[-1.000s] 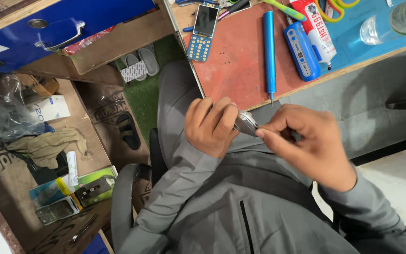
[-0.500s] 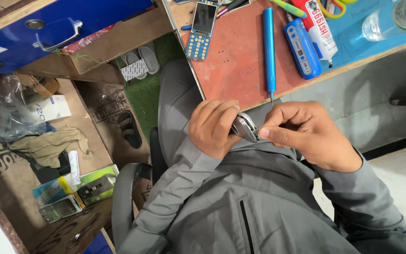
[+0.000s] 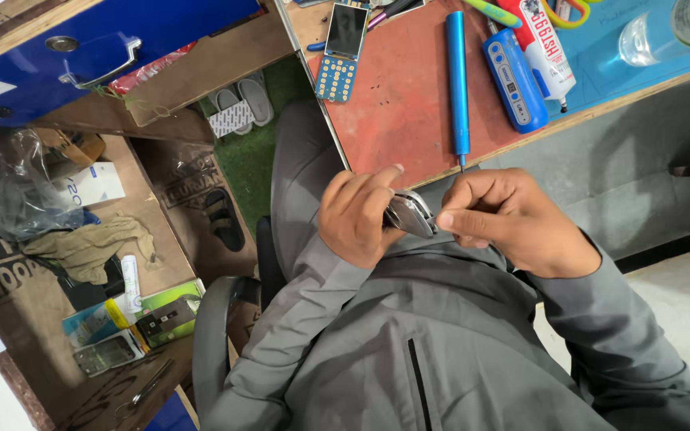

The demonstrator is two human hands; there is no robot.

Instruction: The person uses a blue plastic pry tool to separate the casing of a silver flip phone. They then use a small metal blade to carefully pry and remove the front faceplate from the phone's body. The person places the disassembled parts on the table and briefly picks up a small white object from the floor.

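I see my left hand [image 3: 358, 215] curled around a small metal-cased phone part [image 3: 409, 214], fingers wrapped over its near end so most of it is hidden. My right hand [image 3: 513, 223] meets it from the other side, thumb and forefinger pinched narrow against the part's edge; whether they grip something tiny there, I cannot tell. The part sits between both hands, held over my lap just below the edge of the red work mat [image 3: 397, 96]. On that mat, just above my right knuckles, lies a blue screwdriver [image 3: 458, 84], its tip pointing at the hand. Beside it rest a blue oblong case [image 3: 514, 78] and a white glue tube [image 3: 543, 48]. A keypad phone [image 3: 341, 52] lies farther left. Sandals [image 3: 224, 219] sit on the floor under the desk.
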